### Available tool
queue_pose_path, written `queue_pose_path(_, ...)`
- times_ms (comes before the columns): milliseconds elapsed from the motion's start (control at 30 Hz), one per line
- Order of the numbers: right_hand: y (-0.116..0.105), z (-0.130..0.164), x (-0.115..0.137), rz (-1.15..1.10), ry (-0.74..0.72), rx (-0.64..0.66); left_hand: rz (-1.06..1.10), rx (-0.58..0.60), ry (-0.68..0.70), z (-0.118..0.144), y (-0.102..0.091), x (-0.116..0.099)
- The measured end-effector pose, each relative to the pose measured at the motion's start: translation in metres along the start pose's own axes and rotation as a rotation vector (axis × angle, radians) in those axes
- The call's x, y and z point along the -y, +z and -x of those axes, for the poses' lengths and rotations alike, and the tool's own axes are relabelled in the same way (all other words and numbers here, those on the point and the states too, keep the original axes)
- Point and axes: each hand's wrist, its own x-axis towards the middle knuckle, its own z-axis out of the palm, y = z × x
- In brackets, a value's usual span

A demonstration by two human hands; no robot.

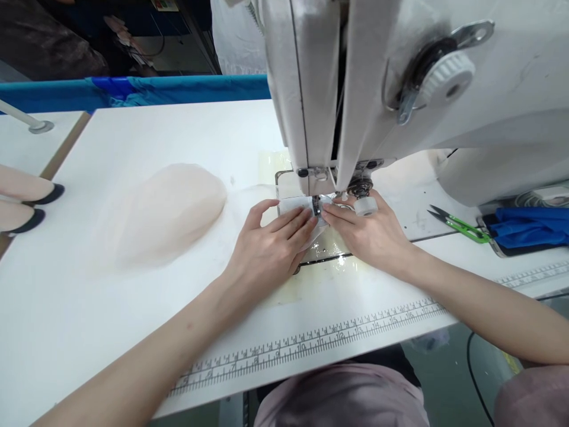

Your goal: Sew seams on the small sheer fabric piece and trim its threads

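Note:
A thin, whitish sheer fabric (255, 193) runs under the presser foot (316, 204) of a white sewing machine (306, 89). My left hand (275, 243) lies on it just left of the foot, fingers stretched out and thumb apart. On the other side, my right hand (371, 231) has its fingers closed on the fabric's edge close to the foot. Further left on the table, a pale beige rounded piece of fabric (178, 207) bulges up like a cup. Whether it is joined to the sheer fabric I cannot tell.
Green-handled thread snips (462, 225) lie right of the machine bed, beside a blue cloth (531, 225) on a dark tray-like object. A printed ruler (302, 349) follows the front edge of the white table (133, 136). Beige pieces with black ends (44, 196) jut in at left.

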Motion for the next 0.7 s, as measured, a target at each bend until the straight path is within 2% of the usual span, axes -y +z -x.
queue_pose_path(333,0.002,0.001,0.002,-0.038,0.014,0.038,-0.016,-0.009,0.013,0.0,0.001,0.0)
queue_pose_path(500,0.002,0.001,0.0,-0.041,0.005,0.032,0.017,-0.014,-0.047,0.001,0.002,0.001)
queue_pose_path(633,0.0,0.001,-0.001,-0.026,0.007,-0.021,-0.067,0.046,-0.093,0.002,-0.006,0.002)
queue_pose_path(700,-0.003,0.0,0.001,-0.014,0.004,-0.091,-0.127,0.02,-0.073,0.002,-0.011,0.002)
